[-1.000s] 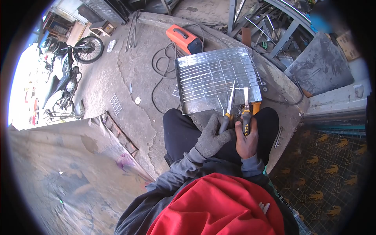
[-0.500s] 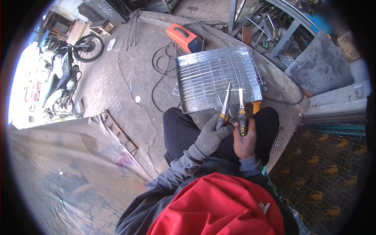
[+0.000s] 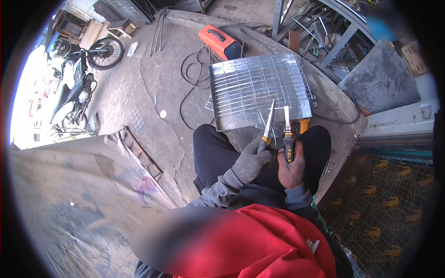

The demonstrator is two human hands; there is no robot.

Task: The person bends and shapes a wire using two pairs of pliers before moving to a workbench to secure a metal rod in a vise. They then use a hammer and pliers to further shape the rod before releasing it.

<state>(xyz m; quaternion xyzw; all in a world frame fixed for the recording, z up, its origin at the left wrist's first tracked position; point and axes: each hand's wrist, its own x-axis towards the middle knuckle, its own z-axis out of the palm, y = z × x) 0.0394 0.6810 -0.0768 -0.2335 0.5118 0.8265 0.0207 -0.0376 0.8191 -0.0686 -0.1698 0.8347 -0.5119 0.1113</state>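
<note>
Gloved left hand [image 3: 250, 162] clamped on the pliers [image 3: 267, 124], bare right hand [image 3: 292, 167] gripping the snips [image 3: 287, 134], both tools pointing away toward the wire grille [image 3: 259, 88].

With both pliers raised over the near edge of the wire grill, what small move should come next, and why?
Probably lower both tips onto a wire at the near edge of the grill: the gloved left hand and the bare right hand each hold pliers, tips apart, pointing there.
</note>
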